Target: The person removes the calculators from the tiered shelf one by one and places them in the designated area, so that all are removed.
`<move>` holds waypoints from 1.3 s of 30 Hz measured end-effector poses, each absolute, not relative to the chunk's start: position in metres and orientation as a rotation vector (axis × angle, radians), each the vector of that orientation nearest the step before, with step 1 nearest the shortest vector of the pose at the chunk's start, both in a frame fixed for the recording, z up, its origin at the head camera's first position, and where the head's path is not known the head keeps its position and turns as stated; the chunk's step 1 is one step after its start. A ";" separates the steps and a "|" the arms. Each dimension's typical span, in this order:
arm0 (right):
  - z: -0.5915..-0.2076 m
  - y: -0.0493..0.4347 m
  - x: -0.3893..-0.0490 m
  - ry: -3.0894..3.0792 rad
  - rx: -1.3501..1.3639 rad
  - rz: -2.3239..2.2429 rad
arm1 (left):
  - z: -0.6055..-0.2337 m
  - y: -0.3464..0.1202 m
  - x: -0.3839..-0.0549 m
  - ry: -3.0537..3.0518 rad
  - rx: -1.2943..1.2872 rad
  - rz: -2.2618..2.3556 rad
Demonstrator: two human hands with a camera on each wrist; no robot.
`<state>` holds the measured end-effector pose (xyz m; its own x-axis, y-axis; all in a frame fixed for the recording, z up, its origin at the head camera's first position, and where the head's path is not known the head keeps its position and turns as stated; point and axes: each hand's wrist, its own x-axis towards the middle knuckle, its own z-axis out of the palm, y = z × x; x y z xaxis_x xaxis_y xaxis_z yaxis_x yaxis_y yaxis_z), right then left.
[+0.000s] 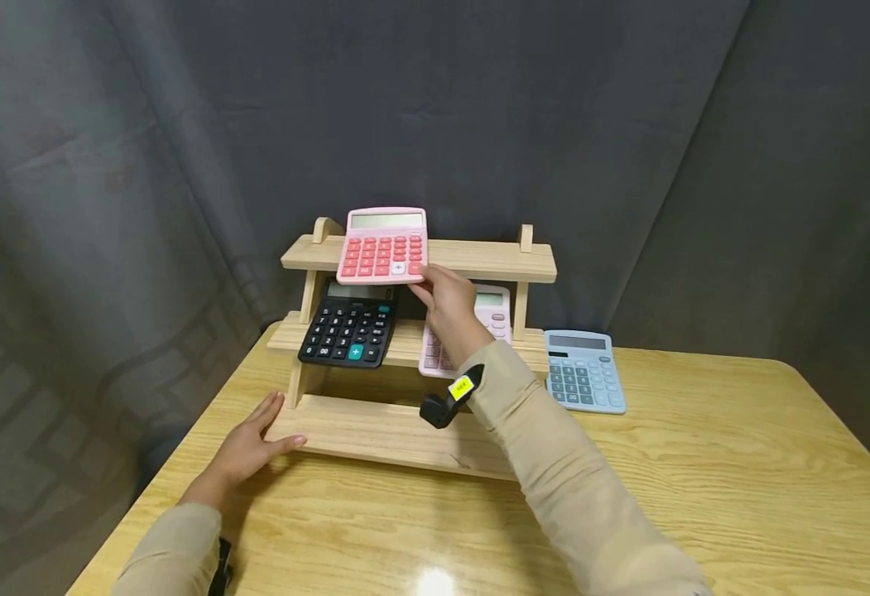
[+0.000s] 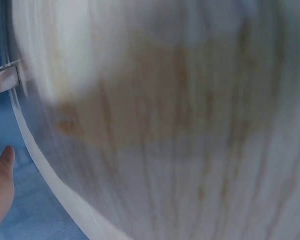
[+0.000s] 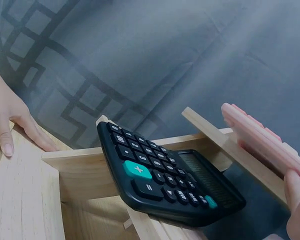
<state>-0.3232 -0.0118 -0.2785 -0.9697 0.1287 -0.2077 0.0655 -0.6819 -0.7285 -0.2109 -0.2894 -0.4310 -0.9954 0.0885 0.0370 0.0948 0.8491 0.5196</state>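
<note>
Calculator with coral keys (image 1: 382, 246), one of four, is pinched by the right hand (image 1: 451, 306) near centre frame; one black calculator (image 1: 348, 327) and one pale-pink calculator (image 1: 499, 319) sit below, one blue calculator (image 1: 586, 372) right. Loosely spread, the left hand (image 1: 244, 447) touches one wooden stand (image 1: 382, 426), lower left.

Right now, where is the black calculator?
In the head view, the black calculator is on the left half of the wooden stand's middle shelf, below the coral-keyed pink calculator and left of the pale pink calculator.
</note>
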 end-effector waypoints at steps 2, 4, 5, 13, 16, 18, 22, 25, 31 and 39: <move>-0.279 -0.007 -0.321 -1.229 -0.378 2.827 | -0.431 -0.288 -0.212 -3.015 -0.152 -0.845; -0.280 -0.003 -0.319 -1.230 -0.378 2.824 | -0.432 -0.287 -0.213 -3.018 -0.160 -0.845; -0.281 -0.001 -0.318 -1.235 -0.375 2.822 | -0.433 -0.287 -0.214 -3.020 -0.164 -0.845; -0.284 0.009 -0.307 -1.220 -0.336 2.835 | -0.437 -0.289 -0.218 -3.007 -0.164 -0.859; -0.284 0.012 -0.303 -1.225 -0.326 2.832 | -0.436 -0.290 -0.221 -3.007 -0.172 -0.848; -0.283 0.015 -0.300 -1.225 -0.312 2.839 | -0.436 -0.290 -0.223 -3.014 -0.172 -0.841; -0.281 0.021 -0.295 -1.228 -0.289 2.847 | -0.436 -0.289 -0.226 -3.019 -0.176 -0.838; -0.280 0.028 -0.291 -1.244 -0.277 2.835 | -0.439 -0.287 -0.228 -3.016 -0.181 -0.838; -0.277 0.046 -0.283 -1.278 -0.279 2.821 | -0.439 -0.287 -0.228 -3.009 -0.183 -0.840; -0.273 0.070 -0.280 -1.201 -0.235 2.813 | -0.437 -0.289 -0.228 -3.003 -0.185 -0.829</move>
<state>-0.2796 0.0697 -0.2730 -0.9856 0.1276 -0.1114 -0.0078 -0.6912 -0.7226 -0.2281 -0.2890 -0.4375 -0.9928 0.1082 0.0519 0.1195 0.8519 0.5100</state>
